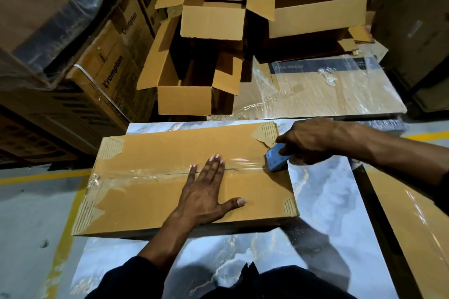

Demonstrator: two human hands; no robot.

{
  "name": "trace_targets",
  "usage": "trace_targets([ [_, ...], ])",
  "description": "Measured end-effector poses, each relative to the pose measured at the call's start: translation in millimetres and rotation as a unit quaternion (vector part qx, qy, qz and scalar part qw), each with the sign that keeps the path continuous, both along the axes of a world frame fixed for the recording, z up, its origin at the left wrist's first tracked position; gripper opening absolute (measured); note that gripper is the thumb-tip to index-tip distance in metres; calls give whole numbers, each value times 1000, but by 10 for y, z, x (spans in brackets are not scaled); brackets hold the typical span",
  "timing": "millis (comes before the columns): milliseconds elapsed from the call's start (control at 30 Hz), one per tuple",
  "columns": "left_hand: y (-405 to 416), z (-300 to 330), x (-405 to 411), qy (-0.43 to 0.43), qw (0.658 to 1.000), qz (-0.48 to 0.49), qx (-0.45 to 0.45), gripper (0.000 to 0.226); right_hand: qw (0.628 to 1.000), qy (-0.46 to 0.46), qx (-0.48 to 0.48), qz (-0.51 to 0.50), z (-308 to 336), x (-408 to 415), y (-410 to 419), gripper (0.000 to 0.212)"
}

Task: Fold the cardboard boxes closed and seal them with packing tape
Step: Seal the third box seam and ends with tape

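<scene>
A closed brown cardboard box [150, 201] lies flat on a marble-patterned slab [323, 201]. Clear packing tape [136, 173] runs along its centre seam from the left end toward the right. My left hand [206, 192] presses flat on the box top, fingers spread over the seam. My right hand [308, 141] grips a blue tape dispenser [277, 156] at the box's right end, with a stretch of tape pulled taut from it onto the seam. The box's corners show torn paper and bare corrugation.
Several open cardboard boxes [211, 19] stand stacked behind the slab. A plastic-wrapped flat carton [323, 90] lies at the back right. Printed cartons [109, 60] are stacked at the left. Another wrapped flat board [408, 221] lies at the right edge. Yellow floor lines [43, 175] run on the left.
</scene>
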State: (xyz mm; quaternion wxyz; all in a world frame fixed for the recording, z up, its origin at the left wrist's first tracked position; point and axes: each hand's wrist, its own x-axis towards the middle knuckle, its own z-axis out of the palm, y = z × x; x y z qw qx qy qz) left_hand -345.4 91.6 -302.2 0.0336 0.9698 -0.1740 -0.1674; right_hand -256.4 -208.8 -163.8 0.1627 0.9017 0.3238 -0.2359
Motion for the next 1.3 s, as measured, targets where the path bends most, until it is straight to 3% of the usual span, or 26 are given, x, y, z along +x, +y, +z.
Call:
trace_targets([
  [267, -642, 30, 19, 5, 1000, 6, -18, 136, 997, -16, 10, 74, -29, -70, 1, 45],
  [367, -679, -25, 1, -14, 1000, 6, -17, 130, 997, -14, 47, 62, -35, -82, 11, 29],
  [567, -439, -54, 5, -22, 1000, -4, -22, 123, 996, -19, 82, 31, -490, -169, -246, 104],
  [667, -410, -70, -15, -33, 999, -12, -25, 119, 981, 2, 190, -33, -904, -292, -455, 125],
  [767, -417, -85, -24, -40, 999, -18, -24, 113, 952, -38, 290, -86, -1058, -352, -518, 98],
  [833, -422, -92, -17, -39, 999, -17, -20, 112, 956, -52, 279, -78, -1036, -348, -552, 86],
  [1033, -393, -94, -13, -27, 999, -20, -21, 111, 982, 25, 171, -69, -637, -106, -778, 93],
  [1300, -443, -30, -30, -30, 999, -15, -18, 117, 995, 29, 56, -80, -556, -51, -1095, 98],
])
